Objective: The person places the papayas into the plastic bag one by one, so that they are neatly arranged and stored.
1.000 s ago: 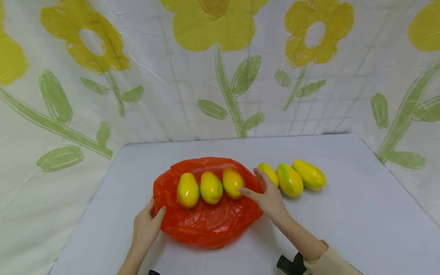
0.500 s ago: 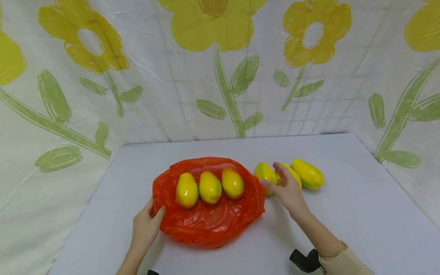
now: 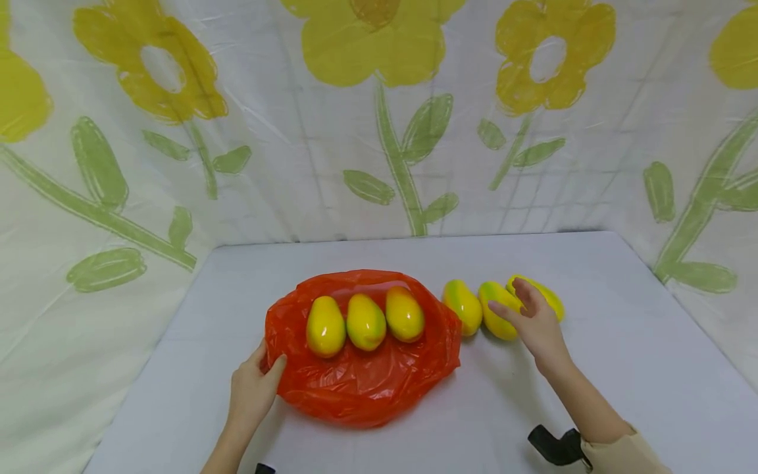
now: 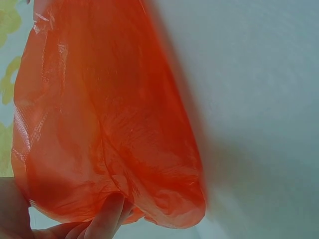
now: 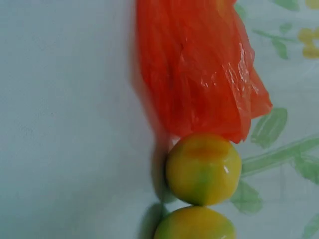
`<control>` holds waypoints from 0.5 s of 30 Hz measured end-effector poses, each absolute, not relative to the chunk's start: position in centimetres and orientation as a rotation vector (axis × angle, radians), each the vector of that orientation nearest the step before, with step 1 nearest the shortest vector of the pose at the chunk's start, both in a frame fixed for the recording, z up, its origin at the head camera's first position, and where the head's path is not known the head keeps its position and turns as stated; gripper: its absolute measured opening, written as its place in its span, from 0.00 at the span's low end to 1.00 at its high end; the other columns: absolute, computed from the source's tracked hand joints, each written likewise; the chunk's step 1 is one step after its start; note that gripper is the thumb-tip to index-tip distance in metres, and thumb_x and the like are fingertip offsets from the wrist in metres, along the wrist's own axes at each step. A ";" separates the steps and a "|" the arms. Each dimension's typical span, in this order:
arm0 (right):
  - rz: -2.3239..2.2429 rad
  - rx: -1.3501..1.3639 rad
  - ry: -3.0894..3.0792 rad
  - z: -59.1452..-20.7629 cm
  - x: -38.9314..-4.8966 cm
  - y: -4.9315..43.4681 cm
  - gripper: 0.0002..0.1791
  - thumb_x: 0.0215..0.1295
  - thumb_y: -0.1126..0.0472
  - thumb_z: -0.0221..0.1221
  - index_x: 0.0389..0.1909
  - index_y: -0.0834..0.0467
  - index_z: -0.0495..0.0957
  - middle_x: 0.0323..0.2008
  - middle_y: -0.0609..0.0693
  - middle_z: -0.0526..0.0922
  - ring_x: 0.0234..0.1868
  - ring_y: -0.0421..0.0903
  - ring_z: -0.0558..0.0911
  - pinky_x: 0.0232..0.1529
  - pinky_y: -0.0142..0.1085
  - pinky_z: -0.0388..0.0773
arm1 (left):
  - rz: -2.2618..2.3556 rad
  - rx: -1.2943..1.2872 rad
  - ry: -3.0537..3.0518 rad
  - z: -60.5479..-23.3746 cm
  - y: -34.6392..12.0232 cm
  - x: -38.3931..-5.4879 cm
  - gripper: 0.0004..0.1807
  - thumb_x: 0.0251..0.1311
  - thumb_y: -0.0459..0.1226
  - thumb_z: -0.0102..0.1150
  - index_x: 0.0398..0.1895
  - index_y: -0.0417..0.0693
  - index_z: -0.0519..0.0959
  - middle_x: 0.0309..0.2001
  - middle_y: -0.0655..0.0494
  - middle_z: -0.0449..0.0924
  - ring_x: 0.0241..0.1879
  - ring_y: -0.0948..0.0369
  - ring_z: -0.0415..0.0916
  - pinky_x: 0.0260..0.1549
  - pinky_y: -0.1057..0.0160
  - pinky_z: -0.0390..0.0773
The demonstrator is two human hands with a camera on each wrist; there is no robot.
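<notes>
A red plastic bag [image 3: 367, 382] lies with its mouth spread on the white table, three glossy yellow-green papaya-like fruits inside, the middle one [image 3: 365, 322] between its neighbours. My left hand [image 3: 253, 388] pinches the bag's left rim, thumb on the near side and fingers behind; the left wrist view shows fingers [image 4: 109, 214] against the red film. Three more such fruits stand in a row right of the bag, the nearest [image 3: 462, 307] close to its edge. Over the two farther ones hovers my right hand [image 3: 541, 329], fingers spread and holding nothing, partly covering the rightmost fruit [image 3: 553, 306].
White cloth covers the table [image 3: 639, 368]. Behind it hangs a curtain [image 3: 284, 145] printed with yellow flowers and green stems, which also runs along both sides. A black wrist-worn device [image 3: 556, 446] sits beside the right sleeve [image 3: 624, 454].
My right hand has left the bag's right edge and moved rightward over the row of fruits outside, uncovering the nearest ones. My left hand stays at the left rim.
</notes>
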State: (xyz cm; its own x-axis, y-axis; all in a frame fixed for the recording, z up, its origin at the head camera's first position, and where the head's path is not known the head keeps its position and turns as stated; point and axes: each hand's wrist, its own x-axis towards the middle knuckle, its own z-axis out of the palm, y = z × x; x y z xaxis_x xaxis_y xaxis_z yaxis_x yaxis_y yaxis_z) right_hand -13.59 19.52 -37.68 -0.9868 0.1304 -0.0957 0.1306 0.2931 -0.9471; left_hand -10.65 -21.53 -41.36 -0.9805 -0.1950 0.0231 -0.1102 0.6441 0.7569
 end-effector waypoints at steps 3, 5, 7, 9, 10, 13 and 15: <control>-1.848 0.278 2.532 -37.7 -13.6 20.3 0.47 0.67 0.52 0.60 0.75 0.67 0.44 0.75 0.63 0.49 0.75 0.59 0.49 0.73 0.51 0.49 | -1.262 0.259 -2.753 -41.3 -21.5 -10.6 0.30 0.67 0.34 0.50 0.67 0.25 0.60 0.57 0.26 0.71 0.54 0.36 0.74 0.50 0.44 0.77; -1.847 0.302 2.533 -37.6 -13.7 20.8 0.47 0.67 0.52 0.60 0.76 0.66 0.43 0.75 0.62 0.48 0.75 0.59 0.49 0.72 0.52 0.50 | -1.266 0.262 -2.754 -41.3 -21.5 -10.6 0.30 0.67 0.34 0.50 0.67 0.25 0.60 0.57 0.26 0.71 0.54 0.36 0.74 0.50 0.44 0.77; -1.863 0.333 2.533 -37.6 -13.9 21.4 0.47 0.68 0.51 0.59 0.76 0.65 0.44 0.75 0.61 0.48 0.75 0.59 0.49 0.72 0.53 0.51 | -1.263 0.265 -2.755 -41.4 -21.5 -10.7 0.29 0.67 0.34 0.50 0.67 0.25 0.60 0.57 0.26 0.71 0.54 0.36 0.74 0.49 0.44 0.77; -1.871 0.373 2.543 -37.6 -14.3 22.1 0.46 0.69 0.49 0.58 0.76 0.64 0.44 0.75 0.61 0.49 0.75 0.59 0.49 0.71 0.53 0.51 | -1.264 0.266 -2.755 -41.4 -21.6 -10.7 0.29 0.67 0.35 0.50 0.67 0.26 0.60 0.56 0.26 0.71 0.54 0.36 0.74 0.49 0.45 0.77; -1.875 0.395 2.548 -37.7 -14.5 22.4 0.46 0.69 0.48 0.57 0.76 0.64 0.45 0.75 0.60 0.49 0.75 0.58 0.49 0.72 0.53 0.51 | -1.262 0.267 -2.756 -41.5 -21.6 -10.7 0.29 0.67 0.35 0.50 0.67 0.26 0.60 0.56 0.27 0.72 0.54 0.36 0.74 0.49 0.45 0.77; -1.926 0.475 2.551 -38.0 -15.2 23.4 0.45 0.69 0.46 0.55 0.76 0.63 0.45 0.75 0.60 0.49 0.75 0.57 0.50 0.72 0.50 0.50 | -1.261 0.271 -2.760 -41.6 -21.7 -10.8 0.29 0.67 0.35 0.50 0.68 0.26 0.60 0.56 0.27 0.72 0.53 0.37 0.75 0.49 0.45 0.78; -1.966 0.520 2.555 -38.4 -15.7 24.2 0.44 0.70 0.45 0.54 0.76 0.62 0.46 0.76 0.59 0.49 0.75 0.56 0.50 0.72 0.47 0.51 | -1.264 0.272 -2.764 -41.7 -21.7 -10.8 0.29 0.68 0.35 0.50 0.68 0.26 0.60 0.56 0.27 0.72 0.53 0.37 0.75 0.48 0.45 0.78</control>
